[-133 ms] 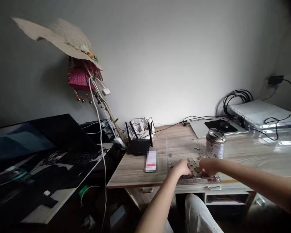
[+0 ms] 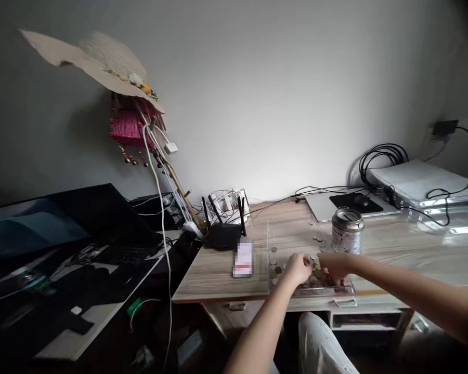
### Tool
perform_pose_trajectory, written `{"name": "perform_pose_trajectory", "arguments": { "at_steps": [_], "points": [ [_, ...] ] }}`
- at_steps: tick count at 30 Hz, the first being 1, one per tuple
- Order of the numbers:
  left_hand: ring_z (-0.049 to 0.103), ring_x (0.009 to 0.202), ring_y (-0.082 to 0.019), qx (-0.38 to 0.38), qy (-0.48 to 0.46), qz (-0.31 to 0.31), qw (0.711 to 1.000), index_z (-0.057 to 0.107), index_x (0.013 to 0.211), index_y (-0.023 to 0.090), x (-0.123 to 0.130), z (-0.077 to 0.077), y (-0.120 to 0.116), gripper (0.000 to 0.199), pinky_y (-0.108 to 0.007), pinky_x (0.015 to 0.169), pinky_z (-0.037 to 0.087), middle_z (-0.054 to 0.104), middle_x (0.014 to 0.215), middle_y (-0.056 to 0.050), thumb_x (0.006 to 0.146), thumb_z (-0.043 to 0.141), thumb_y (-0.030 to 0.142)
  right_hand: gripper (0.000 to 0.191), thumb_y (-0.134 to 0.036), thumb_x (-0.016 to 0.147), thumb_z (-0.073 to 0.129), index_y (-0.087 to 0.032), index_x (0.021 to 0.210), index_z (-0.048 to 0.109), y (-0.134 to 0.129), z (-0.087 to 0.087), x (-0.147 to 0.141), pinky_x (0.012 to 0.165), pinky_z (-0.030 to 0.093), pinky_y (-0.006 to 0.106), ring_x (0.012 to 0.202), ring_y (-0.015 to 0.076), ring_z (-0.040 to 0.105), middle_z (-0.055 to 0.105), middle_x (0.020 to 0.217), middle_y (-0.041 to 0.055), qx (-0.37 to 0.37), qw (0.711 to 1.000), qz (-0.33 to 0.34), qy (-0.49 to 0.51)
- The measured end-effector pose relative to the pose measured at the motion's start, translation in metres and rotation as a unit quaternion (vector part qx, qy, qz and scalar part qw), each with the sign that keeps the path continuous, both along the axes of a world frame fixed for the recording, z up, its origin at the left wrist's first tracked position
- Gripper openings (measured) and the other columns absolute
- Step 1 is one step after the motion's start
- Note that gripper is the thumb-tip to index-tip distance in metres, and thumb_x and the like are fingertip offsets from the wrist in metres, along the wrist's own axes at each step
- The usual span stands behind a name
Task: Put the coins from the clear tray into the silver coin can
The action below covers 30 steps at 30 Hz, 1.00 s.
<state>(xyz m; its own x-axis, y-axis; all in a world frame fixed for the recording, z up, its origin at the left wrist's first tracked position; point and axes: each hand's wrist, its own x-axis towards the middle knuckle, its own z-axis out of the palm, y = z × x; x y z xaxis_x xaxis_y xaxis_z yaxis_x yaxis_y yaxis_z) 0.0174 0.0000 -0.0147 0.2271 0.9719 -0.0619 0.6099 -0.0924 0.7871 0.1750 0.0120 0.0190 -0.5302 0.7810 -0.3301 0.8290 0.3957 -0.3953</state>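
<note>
A clear plastic tray [image 2: 268,244] at the front of the desk holds several loose coins [image 2: 314,279], mostly grey with some yellowish ones. Over its middle is my left hand [image 2: 298,269], with thumb and fingers pinched on what looks like a grey coin. My right hand [image 2: 336,267] reaches in from the right, bent downward at the coins by the tray's right front side. Its fingers are curled and partly hidden, so what they grip cannot be made out. Just behind my right hand stands a silver can-shaped tin [image 2: 347,231] with a slot in its lid.
A phone with a blurred screen [image 2: 243,258] and a black router [image 2: 223,235] lie left of the tray. Behind are a mouse on a black pad [image 2: 361,201] and coiled black cable [image 2: 382,156]. A laptop [image 2: 81,223] stands far left; a white cable [image 2: 166,249] hangs beside it.
My left hand has risen slightly and shifted a little right, over the coins, with a grey coin now showing at its fingertips. My right hand stays nearly in place.
</note>
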Motion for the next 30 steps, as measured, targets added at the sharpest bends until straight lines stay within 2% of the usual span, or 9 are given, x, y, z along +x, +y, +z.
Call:
{"name": "perform_pose_trajectory", "arguments": {
  "at_steps": [2, 3, 6, 8, 13, 17, 23, 26, 30],
  "points": [
    [0.055, 0.081, -0.016, -0.023, -0.194, 0.105, 0.975, 0.058, 0.089, 0.018, 0.009, -0.003, 0.002, 0.023, -0.026, 0.074, 0.04, 0.061, 0.087, -0.006, 0.073, 0.051, 0.033, 0.005, -0.017, 0.046, 0.062, -0.015, 0.05, 0.06, 0.009, 0.007, -0.001, 0.042, 0.034, 0.019, 0.04, 0.0098, 0.048, 0.053, 0.041, -0.0021, -0.037, 0.998, -0.008, 0.051],
    [0.055, 0.08, -0.015, -0.08, -0.299, 0.141, 0.941, 0.055, 0.093, 0.017, 0.012, -0.004, 0.004, 0.027, -0.027, 0.073, 0.041, 0.059, 0.087, -0.006, 0.076, 0.045, 0.036, 0.01, -0.021, 0.05, 0.061, -0.014, 0.057, 0.063, 0.013, 0.011, -0.002, 0.043, 0.035, 0.018, 0.044, 0.0106, 0.051, 0.057, 0.048, -0.0004, -0.05, 0.994, -0.018, 0.095],
    [0.057, 0.072, -0.017, -0.275, -0.555, 0.138, 0.773, 0.052, 0.092, 0.014, 0.018, -0.004, 0.007, 0.036, -0.032, 0.067, 0.044, 0.057, 0.08, -0.008, 0.083, 0.03, 0.041, 0.022, -0.031, 0.06, 0.058, -0.012, 0.069, 0.064, 0.022, 0.018, -0.013, 0.045, 0.036, 0.018, 0.051, 0.0116, 0.054, 0.062, 0.059, 0.0032, -0.013, 0.975, -0.061, 0.211],
    [0.057, 0.069, -0.017, -0.306, -0.651, 0.122, 0.684, 0.052, 0.085, 0.012, 0.018, -0.005, 0.007, 0.035, -0.032, 0.066, 0.045, 0.057, 0.076, -0.009, 0.085, 0.027, 0.037, 0.026, -0.036, 0.062, 0.057, -0.011, 0.067, 0.065, 0.023, 0.014, -0.022, 0.046, 0.035, 0.019, 0.052, 0.0116, 0.052, 0.062, 0.058, 0.0041, 0.061, 0.971, -0.07, 0.219],
    [0.057, 0.066, -0.013, -0.261, -0.728, 0.208, 0.598, 0.051, 0.076, 0.011, 0.015, -0.013, 0.007, 0.019, -0.025, 0.061, 0.048, 0.057, 0.074, -0.008, 0.082, 0.035, 0.018, 0.038, -0.042, 0.074, 0.047, -0.011, 0.061, 0.065, 0.015, -0.006, -0.04, 0.047, 0.031, 0.019, 0.052, 0.0104, 0.048, 0.059, 0.053, 0.0037, 0.161, 0.966, -0.022, 0.2],
    [0.059, 0.065, -0.013, -0.255, -0.737, 0.211, 0.59, 0.052, 0.072, 0.009, 0.013, -0.019, 0.006, 0.012, -0.024, 0.062, 0.05, 0.058, 0.07, -0.009, 0.076, 0.041, 0.012, 0.04, -0.04, 0.08, 0.039, -0.015, 0.062, 0.065, 0.009, 0.004, -0.034, 0.053, 0.033, 0.021, 0.054, 0.0106, 0.05, 0.062, 0.067, 0.0052, 0.237, 0.953, -0.044, 0.184],
    [0.062, 0.075, -0.017, -0.248, -0.722, 0.205, 0.613, 0.056, 0.076, 0.006, 0.013, -0.02, 0.001, 0.012, -0.026, 0.065, 0.052, 0.061, 0.078, -0.015, 0.073, 0.044, 0.007, 0.04, -0.049, 0.075, 0.043, -0.017, 0.069, 0.066, 0.02, 0.066, 0.04, 0.052, 0.035, 0.023, 0.056, 0.0138, 0.052, 0.062, 0.061, 0.0046, 0.337, 0.894, -0.214, 0.204],
    [0.06, 0.064, -0.011, -0.22, -0.697, 0.21, 0.649, 0.058, 0.08, 0.006, 0.015, -0.017, -0.002, 0.012, -0.02, 0.059, 0.05, 0.062, 0.079, -0.014, 0.075, 0.047, 0.008, 0.032, -0.043, 0.072, 0.047, -0.019, 0.071, 0.067, 0.036, 0.085, 0.082, 0.053, 0.034, 0.023, 0.058, 0.0147, 0.053, 0.062, 0.062, 0.0043, 0.324, 0.889, -0.296, 0.134],
    [0.047, 0.044, -0.002, -0.195, -0.642, 0.182, 0.719, 0.059, 0.082, 0.007, 0.016, -0.012, -0.006, 0.014, -0.011, 0.039, 0.035, 0.063, 0.074, -0.011, 0.075, 0.055, 0.019, 0.025, -0.042, 0.063, 0.052, -0.021, 0.063, 0.066, 0.051, 0.086, 0.101, 0.051, 0.033, 0.026, 0.062, 0.0181, 0.053, 0.062, 0.068, 0.0064, 0.29, 0.885, -0.363, 0.0]
  ]
}}
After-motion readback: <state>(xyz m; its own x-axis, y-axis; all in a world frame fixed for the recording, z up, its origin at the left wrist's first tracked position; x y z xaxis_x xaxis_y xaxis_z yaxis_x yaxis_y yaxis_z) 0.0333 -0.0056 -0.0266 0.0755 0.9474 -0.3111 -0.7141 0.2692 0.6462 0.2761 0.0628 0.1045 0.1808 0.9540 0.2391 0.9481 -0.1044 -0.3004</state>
